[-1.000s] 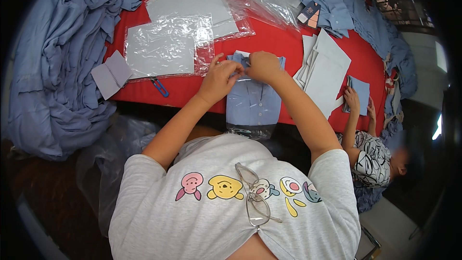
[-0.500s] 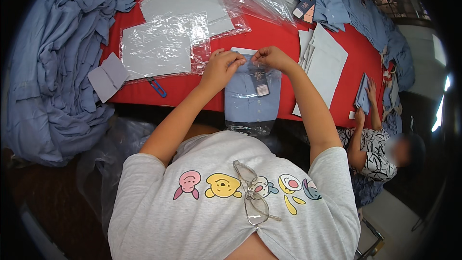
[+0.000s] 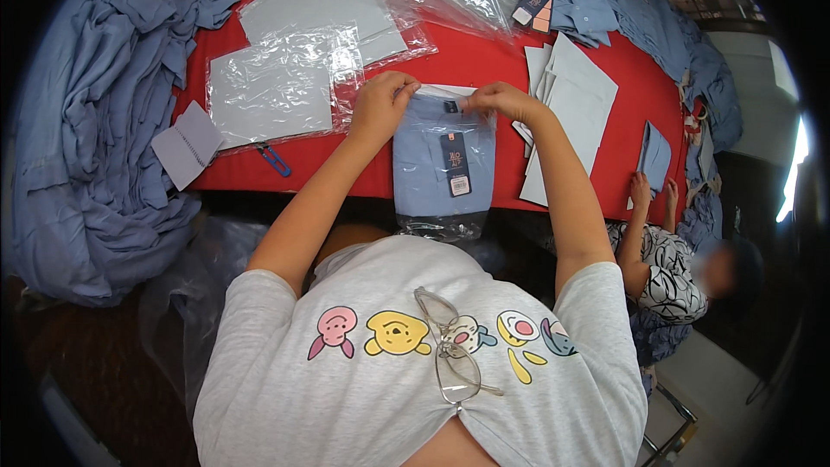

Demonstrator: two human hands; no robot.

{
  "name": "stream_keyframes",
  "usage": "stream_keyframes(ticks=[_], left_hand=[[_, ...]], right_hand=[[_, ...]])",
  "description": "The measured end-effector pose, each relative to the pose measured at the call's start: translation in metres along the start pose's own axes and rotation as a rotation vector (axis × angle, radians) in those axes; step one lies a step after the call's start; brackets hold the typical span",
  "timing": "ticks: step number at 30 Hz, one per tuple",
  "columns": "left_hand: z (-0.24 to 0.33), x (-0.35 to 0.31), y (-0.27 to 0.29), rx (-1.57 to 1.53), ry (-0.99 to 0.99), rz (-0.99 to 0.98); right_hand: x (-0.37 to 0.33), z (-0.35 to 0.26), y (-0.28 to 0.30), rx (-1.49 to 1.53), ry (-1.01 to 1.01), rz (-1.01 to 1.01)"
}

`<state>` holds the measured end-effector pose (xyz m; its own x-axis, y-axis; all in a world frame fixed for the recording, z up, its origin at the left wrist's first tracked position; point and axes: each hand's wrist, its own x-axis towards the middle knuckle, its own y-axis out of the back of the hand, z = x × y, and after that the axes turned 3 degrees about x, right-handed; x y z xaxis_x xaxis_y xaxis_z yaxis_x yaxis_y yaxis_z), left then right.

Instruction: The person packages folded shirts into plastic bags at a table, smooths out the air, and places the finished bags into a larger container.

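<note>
A folded light-blue shirt [image 3: 415, 156] lies in a clear plastic bag [image 3: 445, 227] at the table's near edge, its lower end hanging over. A dark hang tag [image 3: 456, 164] rests on the shirt's front under the film. My left hand [image 3: 383, 109] pinches the bag's upper left corner between thumb and fingers. At the upper right corner, my right hand [image 3: 503, 102] has its fingers closed on the bag's edge beside the collar. A strip of white card shows above the collar.
Bagged white sheets [image 3: 272, 95], a spiral notebook [image 3: 187, 147] and a blue cutter [image 3: 275, 160] lie left. White cards [image 3: 571, 112] are at right. Blue shirts [image 3: 95, 138] heap at the far left. A co-worker's hands [image 3: 641, 192] handle a folded blue piece [image 3: 654, 156].
My hands have moved apart from the collar's middle to the bag's upper corners. The hang tag has shifted and hangs straighter. The co-worker's hands have moved lower on their blue piece.
</note>
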<state>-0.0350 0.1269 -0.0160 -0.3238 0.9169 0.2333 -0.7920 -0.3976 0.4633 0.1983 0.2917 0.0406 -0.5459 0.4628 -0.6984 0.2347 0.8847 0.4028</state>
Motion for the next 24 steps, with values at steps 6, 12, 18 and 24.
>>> stream_keyframes(ticks=[6, 12, 18, 24], left_hand=[[-0.009, 0.014, -0.016, 0.047, 0.199, -0.06], [-0.027, 0.033, -0.023, 0.029, 0.356, -0.035], [-0.02, -0.006, -0.033, -0.136, 0.511, 0.224], [-0.013, -0.021, -0.032, -0.845, 0.916, -0.049]], right_hand=[[0.015, 0.058, 0.01, -0.131, 0.157, 0.32], [0.023, 0.07, -0.007, 0.557, 0.141, 0.729], [-0.003, 0.074, -0.055, 0.801, 0.058, 0.655], [-0.006, 0.054, -0.055, 1.06, -0.055, 0.274]])
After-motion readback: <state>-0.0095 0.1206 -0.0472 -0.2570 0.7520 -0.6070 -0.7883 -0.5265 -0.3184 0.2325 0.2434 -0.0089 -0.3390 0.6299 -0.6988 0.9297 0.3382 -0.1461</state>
